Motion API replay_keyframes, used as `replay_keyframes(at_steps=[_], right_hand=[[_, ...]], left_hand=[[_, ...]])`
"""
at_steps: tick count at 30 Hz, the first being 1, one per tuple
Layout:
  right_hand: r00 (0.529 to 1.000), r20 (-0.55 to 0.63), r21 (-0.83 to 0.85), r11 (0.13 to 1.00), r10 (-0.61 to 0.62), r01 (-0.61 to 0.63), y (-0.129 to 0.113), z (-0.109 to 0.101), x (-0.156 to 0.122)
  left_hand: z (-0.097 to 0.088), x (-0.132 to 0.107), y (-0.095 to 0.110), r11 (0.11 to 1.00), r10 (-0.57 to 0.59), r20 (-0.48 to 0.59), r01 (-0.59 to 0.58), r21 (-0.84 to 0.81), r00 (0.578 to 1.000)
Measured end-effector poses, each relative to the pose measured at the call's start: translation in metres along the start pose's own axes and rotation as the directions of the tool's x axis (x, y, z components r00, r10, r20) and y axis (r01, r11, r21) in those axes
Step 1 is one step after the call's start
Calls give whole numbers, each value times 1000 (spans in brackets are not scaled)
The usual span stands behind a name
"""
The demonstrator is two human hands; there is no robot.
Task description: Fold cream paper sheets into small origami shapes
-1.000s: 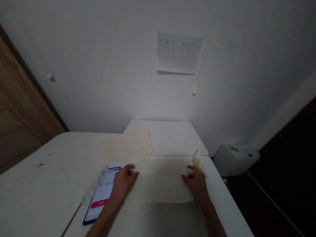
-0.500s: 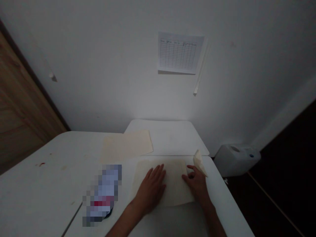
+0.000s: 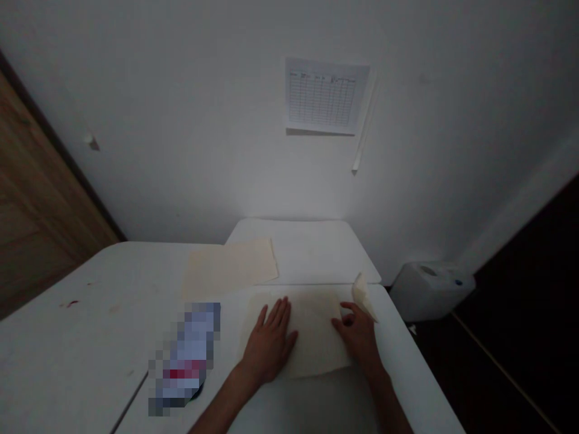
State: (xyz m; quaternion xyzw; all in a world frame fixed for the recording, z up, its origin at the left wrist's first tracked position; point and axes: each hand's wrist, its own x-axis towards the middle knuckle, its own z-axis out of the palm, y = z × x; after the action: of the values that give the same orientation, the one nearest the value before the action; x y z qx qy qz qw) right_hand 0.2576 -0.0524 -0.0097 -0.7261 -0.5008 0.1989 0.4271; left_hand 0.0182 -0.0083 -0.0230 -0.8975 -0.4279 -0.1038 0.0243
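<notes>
A cream sheet of paper [image 3: 316, 337] lies flat on the white table [image 3: 67, 355] in front of me. My left hand [image 3: 269, 343] rests palm down on the sheet's left half, fingers stretched out and together. My right hand [image 3: 359, 334] sits at the sheet's right edge with its fingers curled onto the paper, pressing or pinching the edge. A small folded cream paper piece [image 3: 363, 293] stands just beyond my right hand. A second cream sheet [image 3: 230, 268] lies farther back on the left.
A phone [image 3: 185, 358], its screen blurred out, lies left of my left hand. A smaller white surface [image 3: 312, 250] adjoins the table at the wall. A printed chart [image 3: 323, 96] hangs on the wall. A white container [image 3: 429, 289] stands on the floor to the right; a wooden door is at far left.
My left hand moved right from the sheet's left edge beside the phone onto the sheet and flattened out, then slid slightly back left. My right hand has stayed at the right edge.
</notes>
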Motion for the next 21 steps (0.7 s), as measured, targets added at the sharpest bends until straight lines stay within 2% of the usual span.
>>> replay_keyframes(at_steps=[5, 10, 16, 19, 21], right_hand=[[1000, 7, -27, 1000, -12, 12, 1, 1, 1], [1000, -23, -17, 1000, -5, 5, 3, 2, 1], [999, -19, 165, 986, 40, -36, -2, 1, 0], [996, 23, 257, 963, 81, -84, -5, 0, -1], [997, 33, 261, 962, 75, -81, -7, -1, -2]], left_hand=[[-3, -12, -23, 977, -200, -47, 203, 68, 979], [-3, -15, -23, 920, -368, -127, 381, 93, 921], [-4, -15, -21, 911, -400, -224, 412, 8, 889], [-4, -15, -24, 913, -407, -285, 395, -102, 868], [-5, -15, -27, 906, -421, -322, 374, -199, 848]])
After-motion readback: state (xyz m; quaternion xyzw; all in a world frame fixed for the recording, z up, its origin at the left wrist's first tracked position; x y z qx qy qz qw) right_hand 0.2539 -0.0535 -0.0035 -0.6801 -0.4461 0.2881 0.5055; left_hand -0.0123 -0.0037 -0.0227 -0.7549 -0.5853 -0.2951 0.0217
